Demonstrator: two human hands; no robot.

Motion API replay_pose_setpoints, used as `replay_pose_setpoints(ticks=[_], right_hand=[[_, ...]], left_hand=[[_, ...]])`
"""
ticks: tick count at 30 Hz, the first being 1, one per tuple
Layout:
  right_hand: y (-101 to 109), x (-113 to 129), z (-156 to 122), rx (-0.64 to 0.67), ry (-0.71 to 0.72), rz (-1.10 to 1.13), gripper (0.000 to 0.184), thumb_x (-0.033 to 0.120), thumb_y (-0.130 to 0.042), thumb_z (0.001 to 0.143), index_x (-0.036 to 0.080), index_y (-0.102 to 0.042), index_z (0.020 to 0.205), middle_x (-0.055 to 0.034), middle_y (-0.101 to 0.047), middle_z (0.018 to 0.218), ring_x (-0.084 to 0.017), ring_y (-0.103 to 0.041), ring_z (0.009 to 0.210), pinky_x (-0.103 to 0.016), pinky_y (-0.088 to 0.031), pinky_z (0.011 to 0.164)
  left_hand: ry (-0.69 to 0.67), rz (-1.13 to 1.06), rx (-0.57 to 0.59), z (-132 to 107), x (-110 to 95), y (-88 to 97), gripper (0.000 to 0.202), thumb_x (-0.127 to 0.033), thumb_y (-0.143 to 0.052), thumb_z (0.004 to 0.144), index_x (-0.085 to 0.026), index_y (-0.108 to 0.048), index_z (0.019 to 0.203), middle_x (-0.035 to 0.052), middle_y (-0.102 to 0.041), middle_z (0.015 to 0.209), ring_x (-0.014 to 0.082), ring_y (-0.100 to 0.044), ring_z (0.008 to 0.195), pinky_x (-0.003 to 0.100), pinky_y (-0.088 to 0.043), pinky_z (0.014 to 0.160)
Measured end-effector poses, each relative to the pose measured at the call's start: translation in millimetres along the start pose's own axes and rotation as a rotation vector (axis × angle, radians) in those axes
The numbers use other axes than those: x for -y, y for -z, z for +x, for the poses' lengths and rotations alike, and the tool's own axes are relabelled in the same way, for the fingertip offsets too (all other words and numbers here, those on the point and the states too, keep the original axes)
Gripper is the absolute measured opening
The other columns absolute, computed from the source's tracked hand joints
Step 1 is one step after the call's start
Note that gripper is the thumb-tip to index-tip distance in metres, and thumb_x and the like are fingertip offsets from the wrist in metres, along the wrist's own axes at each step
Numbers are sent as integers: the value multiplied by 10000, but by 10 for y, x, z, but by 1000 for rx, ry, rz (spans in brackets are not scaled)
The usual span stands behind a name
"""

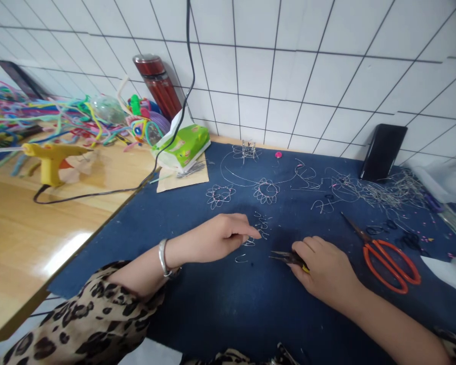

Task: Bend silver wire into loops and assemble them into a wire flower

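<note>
Bent wire pieces [262, 223], thin, silvery and hooked, lie mid-scene on the matte dark blue surface [213, 314], the left hand's [216, 238] fingers narrow above them, though I cannot tell whether they pinch one, while at right the right hand's [327, 268] fingers wrap slim, pointed pliers [289, 257]. A brush from the left wrist or plier tips could scatter or deform such slight hooks. Farther off come smooth orange-handled scissors [368, 240] at right, then two petal-looped wire rings [275, 191] and, far right, a wire tangle [387, 190] that might snag a sleeve.
</note>
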State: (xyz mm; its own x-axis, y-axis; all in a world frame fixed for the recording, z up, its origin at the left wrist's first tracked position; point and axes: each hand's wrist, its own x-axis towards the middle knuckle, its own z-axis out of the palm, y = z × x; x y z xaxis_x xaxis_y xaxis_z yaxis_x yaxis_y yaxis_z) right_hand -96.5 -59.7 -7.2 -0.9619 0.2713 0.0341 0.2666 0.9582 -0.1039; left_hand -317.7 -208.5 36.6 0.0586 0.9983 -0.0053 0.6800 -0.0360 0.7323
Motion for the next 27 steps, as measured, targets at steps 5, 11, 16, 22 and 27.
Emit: replay_pose_setpoints(ticks=[5, 11, 16, 22, 27], right_hand=[[-21, 5, 0, -34, 6, -14, 93, 282, -528, 786, 201, -552, 825, -16, -521, 754, -170, -455, 750, -293, -310, 660], [-9, 15, 2, -152, 15, -60, 122, 309, -518, 806, 202, -576, 807, -18, -510, 721, -167, -438, 727, -295, -297, 659], [19, 32, -10, -250, 55, -151, 156, 338, -505, 816, 209, -586, 848, -21, -505, 713, -177, -423, 718, -317, -299, 683], [10, 7, -11, -268, 53, -164, 148, 319, -514, 812, 206, -597, 859, -22, -510, 713, -177, -428, 728, -313, -304, 683], [28, -9, -12, -301, 81, -219, 168, 322, -494, 831, 200, -604, 864, -23, -511, 700, -170, -421, 712, -315, -295, 662]], left_hand=[[164, -324, -37, 58, -3, -113, 231, -127, -457, 813, -180, -660, 909, 19, -565, 843, 100, -536, 712, 219, -440, 663], [373, -820, -155, 89, -41, -305, 218, -195, -514, 794, -153, -650, 959, -13, -489, 689, 62, -417, 536, 194, -368, 506], [405, -1060, -166, 97, -104, -469, 136, -173, -544, 779, -134, -624, 882, -30, -463, 603, 58, -436, 512, 186, -357, 491], [407, -1141, -136, 103, -98, -509, 119, -223, -613, 748, -132, -580, 817, 9, -563, 719, 73, -513, 530, 201, -424, 488], [408, -1039, -178, 98, -93, -491, 151, -120, -577, 711, -142, -600, 858, -23, -561, 632, 35, -451, 416, 159, -348, 418]])
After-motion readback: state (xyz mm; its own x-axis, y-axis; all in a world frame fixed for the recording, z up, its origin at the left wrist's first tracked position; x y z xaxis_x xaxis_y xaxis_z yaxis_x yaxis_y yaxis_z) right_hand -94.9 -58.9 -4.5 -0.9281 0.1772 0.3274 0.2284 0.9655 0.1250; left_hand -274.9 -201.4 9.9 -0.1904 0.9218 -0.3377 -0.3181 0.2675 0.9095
